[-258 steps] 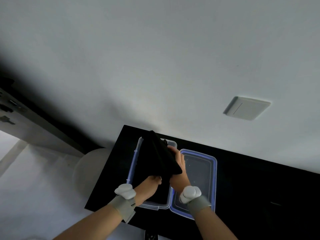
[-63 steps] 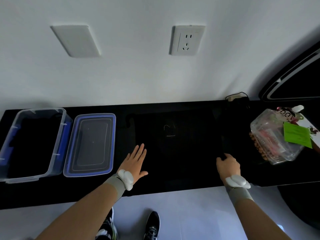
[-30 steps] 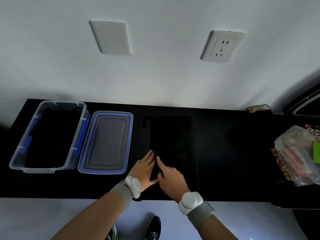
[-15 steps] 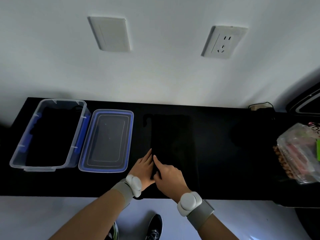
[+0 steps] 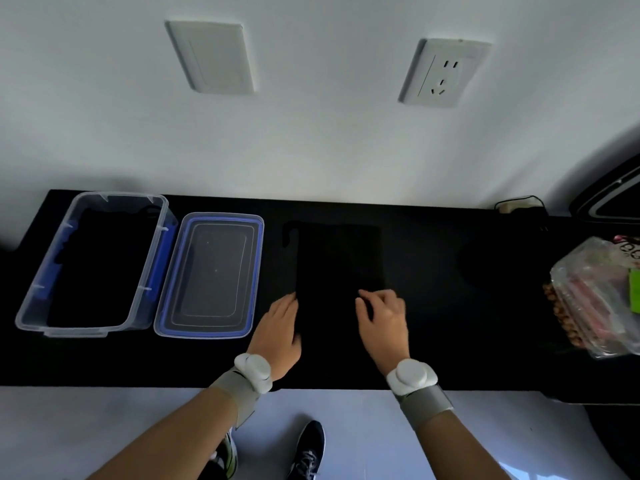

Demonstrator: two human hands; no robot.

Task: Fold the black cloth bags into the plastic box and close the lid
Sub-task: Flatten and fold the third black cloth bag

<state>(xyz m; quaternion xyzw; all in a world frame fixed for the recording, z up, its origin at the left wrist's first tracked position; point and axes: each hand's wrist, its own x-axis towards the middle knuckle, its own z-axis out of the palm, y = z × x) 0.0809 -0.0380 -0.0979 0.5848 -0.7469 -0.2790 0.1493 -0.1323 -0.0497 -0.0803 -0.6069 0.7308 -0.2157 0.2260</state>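
Observation:
A black cloth bag (image 5: 337,261) lies flat on the black table (image 5: 450,358), folded into a narrow strip, its handle curling at the far left corner. My left hand (image 5: 280,332) rests flat at the strip's near left edge, fingers together. My right hand (image 5: 382,320) presses on its near right part with fingers curled. The clear plastic box (image 5: 145,271) stands open at the far left with dark cloth inside. Its blue-rimmed lid (image 5: 209,277) lies upturned beside the box, between it and the bag.
A clear plastic pack of snacks (image 5: 595,299) with a green label sits at the table's right end. A cable and plug (image 5: 516,206) lie by the wall. Two wall plates hang above, one a socket (image 5: 443,72). My shoes (image 5: 306,452) show below the table edge.
My two hands, close together at the bag's near left edge half a second ago, have spread apart; the right hand slid rightward across the cloth. Earlier the bag lay wider, unfolded.

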